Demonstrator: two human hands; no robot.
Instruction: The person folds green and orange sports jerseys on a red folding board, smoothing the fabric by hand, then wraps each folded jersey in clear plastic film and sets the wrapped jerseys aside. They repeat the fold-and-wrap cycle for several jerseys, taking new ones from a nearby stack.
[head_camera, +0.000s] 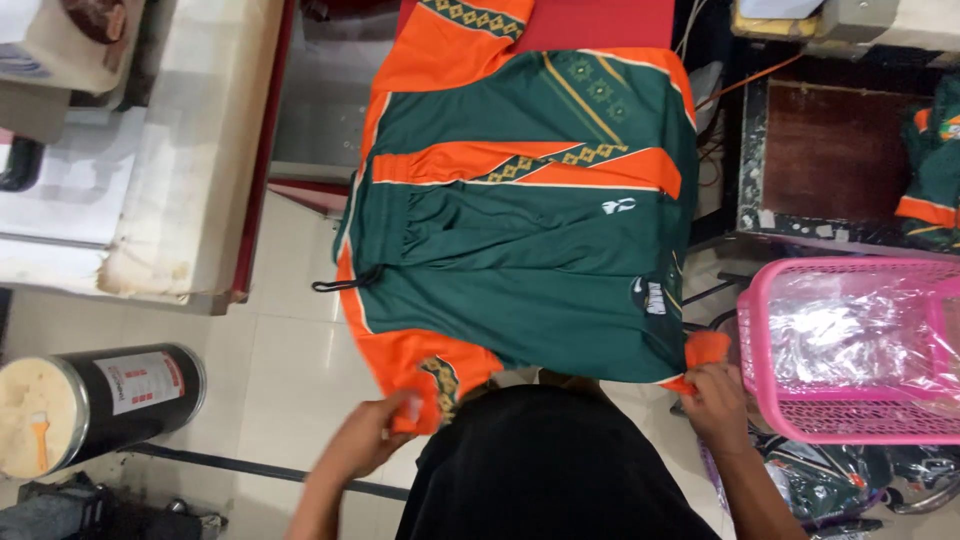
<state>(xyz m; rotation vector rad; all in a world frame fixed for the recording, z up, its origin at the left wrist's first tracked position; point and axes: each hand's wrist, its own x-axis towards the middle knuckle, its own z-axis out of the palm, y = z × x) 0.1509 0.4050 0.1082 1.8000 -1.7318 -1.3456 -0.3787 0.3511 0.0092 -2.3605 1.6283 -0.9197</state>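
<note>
Holding the near orange corners of the green and orange shirt (520, 250), left hand (375, 440) and right hand (712, 400) pinch it tight, flat on the desk (620, 25), not yet folded.

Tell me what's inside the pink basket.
The pink basket holds crinkled clear plastic bags. Whatever lies beneath them is covered and cannot be seen.

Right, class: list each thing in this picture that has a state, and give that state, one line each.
Jersey: spread flat, near corners held.
Left hand: gripping an orange corner.
Right hand: gripping the other orange corner.
Pink basket: holds clear plastic bags.
Black drum: lying on its side, open.
</note>
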